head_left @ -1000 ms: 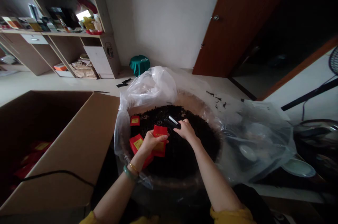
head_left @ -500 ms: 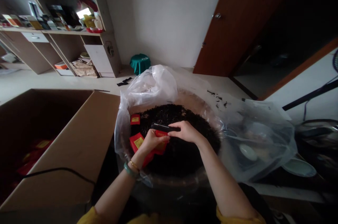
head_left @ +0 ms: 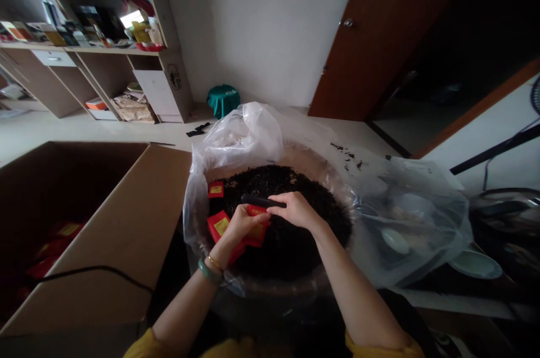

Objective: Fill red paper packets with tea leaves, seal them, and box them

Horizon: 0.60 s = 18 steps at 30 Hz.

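Note:
My left hand [head_left: 241, 226] is closed on a small red packet [head_left: 257, 211], thumb in front. My right hand [head_left: 297, 209] grips one end of a slim black clip-like tool [head_left: 255, 200], which lies level along the packet's top edge. The tool's exact kind does not show clearly. Beneath both hands is a heap of dark dried leaves, like loose tea [head_left: 291, 257], in a round basket [head_left: 312, 158] lined with clear plastic. More red packets with yellow labels, one upright [head_left: 216, 189] and one tilted [head_left: 219, 224], lie on the basket's left side; others are partly behind my left hand.
A cardboard box [head_left: 166, 178] with red packets [head_left: 67, 230] inside stands at the left, a black cord over its wall. Plastic sheeting [head_left: 413, 217] spreads right, near a pale dish [head_left: 476, 264]. Behind are a green-covered stool [head_left: 223, 100], shelves [head_left: 101, 54] and a brown door [head_left: 363, 49].
My right hand has moved left and turned the black tool level, bringing it onto the packet's top edge. Between half a second ago and now, its upper side tilted slightly; my left hand stays put.

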Motion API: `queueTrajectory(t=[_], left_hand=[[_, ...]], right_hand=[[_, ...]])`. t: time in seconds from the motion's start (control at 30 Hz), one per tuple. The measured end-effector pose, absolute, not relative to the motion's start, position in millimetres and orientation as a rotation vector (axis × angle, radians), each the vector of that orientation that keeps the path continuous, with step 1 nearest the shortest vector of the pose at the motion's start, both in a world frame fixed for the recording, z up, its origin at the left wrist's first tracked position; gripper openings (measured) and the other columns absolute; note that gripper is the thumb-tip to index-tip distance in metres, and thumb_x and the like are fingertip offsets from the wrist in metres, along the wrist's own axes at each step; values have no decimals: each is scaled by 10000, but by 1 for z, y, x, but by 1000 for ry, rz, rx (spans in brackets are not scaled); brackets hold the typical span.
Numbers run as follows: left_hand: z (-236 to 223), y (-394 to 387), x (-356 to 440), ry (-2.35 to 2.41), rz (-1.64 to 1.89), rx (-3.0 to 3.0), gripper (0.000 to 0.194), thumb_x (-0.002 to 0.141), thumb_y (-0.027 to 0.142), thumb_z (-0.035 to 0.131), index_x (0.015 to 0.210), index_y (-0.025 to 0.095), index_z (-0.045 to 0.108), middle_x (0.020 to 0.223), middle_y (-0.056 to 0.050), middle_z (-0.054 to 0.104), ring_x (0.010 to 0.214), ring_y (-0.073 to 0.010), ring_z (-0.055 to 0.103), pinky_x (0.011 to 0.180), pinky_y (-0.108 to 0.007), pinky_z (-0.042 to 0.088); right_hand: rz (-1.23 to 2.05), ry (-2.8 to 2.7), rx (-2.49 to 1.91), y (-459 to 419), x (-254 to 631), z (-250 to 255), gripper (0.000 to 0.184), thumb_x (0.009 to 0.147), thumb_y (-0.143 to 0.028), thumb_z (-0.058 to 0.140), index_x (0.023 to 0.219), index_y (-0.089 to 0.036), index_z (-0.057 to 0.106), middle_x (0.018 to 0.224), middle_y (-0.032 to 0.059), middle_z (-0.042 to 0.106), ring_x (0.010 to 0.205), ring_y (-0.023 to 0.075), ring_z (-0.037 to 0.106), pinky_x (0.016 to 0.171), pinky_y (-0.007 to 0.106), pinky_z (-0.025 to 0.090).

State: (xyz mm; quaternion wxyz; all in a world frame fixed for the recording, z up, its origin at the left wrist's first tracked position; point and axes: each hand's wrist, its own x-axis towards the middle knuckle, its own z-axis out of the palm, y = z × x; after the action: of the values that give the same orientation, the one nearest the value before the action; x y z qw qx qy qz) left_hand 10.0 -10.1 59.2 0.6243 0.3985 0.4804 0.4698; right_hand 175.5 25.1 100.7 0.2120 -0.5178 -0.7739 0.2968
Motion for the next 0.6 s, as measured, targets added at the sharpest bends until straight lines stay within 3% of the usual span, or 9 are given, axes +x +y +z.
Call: queueTrajectory(t=[0.37,0.6], left_hand=[[56,-10,10,1118,1080,894,432,427,487,868,617,133,709,604,-56,700,510,-138,611,509,-235,483],[56,-11,10,1103,1078,907,442,434,496,863,627,130,708,621,-60,701,526,-144,614,517,-239,486]], right_hand=[[863,-2151,-1452,25,175,98,368,737,-299,727,1091,-200,713,1114,84,704,1073,260,653,960,333,487],[857,-2147,-1436,24,176,96,339,734,-301,727,1071,-262,719,1105,46,710,1061,256,661,951,350,492]])
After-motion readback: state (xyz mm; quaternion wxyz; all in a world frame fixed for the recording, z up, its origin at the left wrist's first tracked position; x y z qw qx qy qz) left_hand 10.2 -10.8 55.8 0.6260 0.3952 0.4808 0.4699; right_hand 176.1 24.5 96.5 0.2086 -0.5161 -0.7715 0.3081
